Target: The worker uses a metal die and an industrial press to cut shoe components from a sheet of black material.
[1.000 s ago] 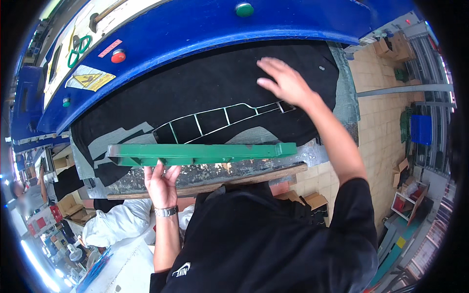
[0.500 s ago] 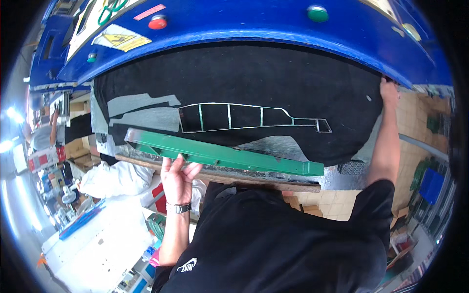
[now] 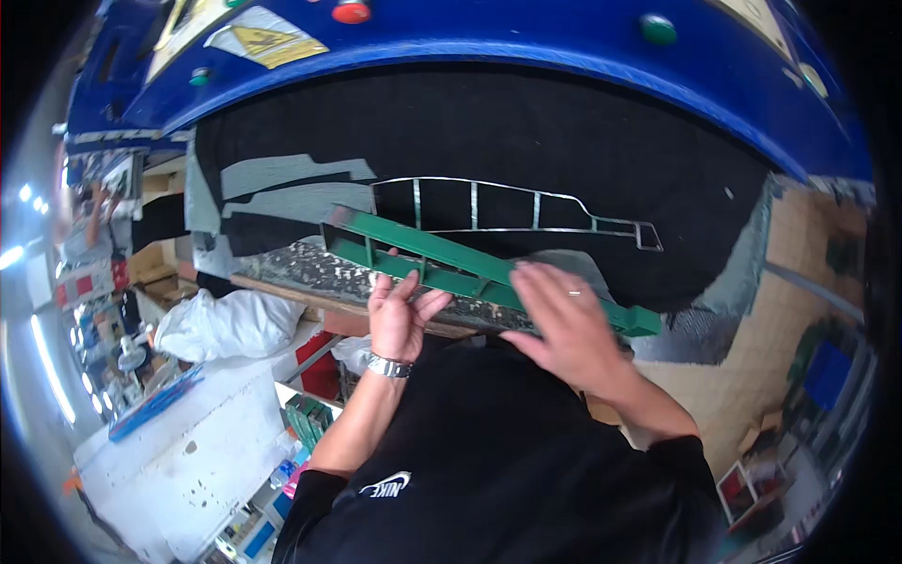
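Observation:
A long green metal frame with cross bars, like a cutting die (image 3: 427, 246), is tilted at the front edge of the black material (image 3: 451, 122). My left hand (image 3: 399, 315) holds its lower side, fingertips curled round the near rail. Over its right half lies my right hand (image 3: 564, 324), fingers stretched out and thumb apart, slightly blurred; whether it presses on the frame I cannot tell. Beyond them, a second thin-edged cutting die (image 3: 474, 205) with several cross bars rests on the black material. Grey pieces (image 3: 291, 193) with cut-out shapes show at its left.
A blue machine beam (image 3: 526, 47) with red (image 3: 351, 11) and green (image 3: 659, 29) buttons spans the far side. A worn wooden edge (image 3: 310, 296) runs along the front. At the left are a white sack (image 3: 225, 324) and a white table (image 3: 188, 451).
My right hand has come from the far right edge of the machine to the green die. The green die has shifted right and turned, showing its cross bars. The view has moved slightly.

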### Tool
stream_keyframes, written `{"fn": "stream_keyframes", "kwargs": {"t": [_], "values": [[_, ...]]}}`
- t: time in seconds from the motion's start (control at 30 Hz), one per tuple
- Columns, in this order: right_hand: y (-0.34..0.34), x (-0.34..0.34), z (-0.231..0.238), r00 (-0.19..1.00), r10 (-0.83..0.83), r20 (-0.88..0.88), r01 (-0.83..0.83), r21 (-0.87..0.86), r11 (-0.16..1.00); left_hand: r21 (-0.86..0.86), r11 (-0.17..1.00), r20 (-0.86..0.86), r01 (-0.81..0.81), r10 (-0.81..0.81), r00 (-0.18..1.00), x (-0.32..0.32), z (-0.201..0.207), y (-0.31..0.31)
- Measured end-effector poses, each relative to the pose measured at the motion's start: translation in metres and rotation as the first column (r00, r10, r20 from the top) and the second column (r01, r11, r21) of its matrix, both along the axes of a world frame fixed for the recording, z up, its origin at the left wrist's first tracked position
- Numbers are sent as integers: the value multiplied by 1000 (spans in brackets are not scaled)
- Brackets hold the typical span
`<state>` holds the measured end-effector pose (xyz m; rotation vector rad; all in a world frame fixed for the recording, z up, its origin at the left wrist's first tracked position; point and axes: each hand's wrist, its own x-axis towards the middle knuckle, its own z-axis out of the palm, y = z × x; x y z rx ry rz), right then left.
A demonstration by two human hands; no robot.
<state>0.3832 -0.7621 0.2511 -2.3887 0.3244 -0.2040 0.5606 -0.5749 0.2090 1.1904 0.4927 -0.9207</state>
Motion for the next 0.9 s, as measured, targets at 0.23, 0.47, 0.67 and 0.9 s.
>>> {"fn": "stream_keyframes", "kwargs": {"t": [0.23, 0.47, 0.67, 0.9], "values": [[63, 9, -62, 997, -9, -76, -8, -224, 974, 104, 995, -93, -3, 12, 996, 1, -31, 56], [96, 19, -108, 998, 8, -65, -25, -275, 961, 134, 990, -110, -41, 56, 992, 0, -52, 89], [89, 23, -103, 991, 76, -113, -77, 3, 997, 154, 972, -182, 180, -151, 972, 15, -38, 112], [87, 13, -106, 988, 51, -144, -38, 92, 995, 207, 883, -250, 420, -368, 896, 53, -26, 171]]}}
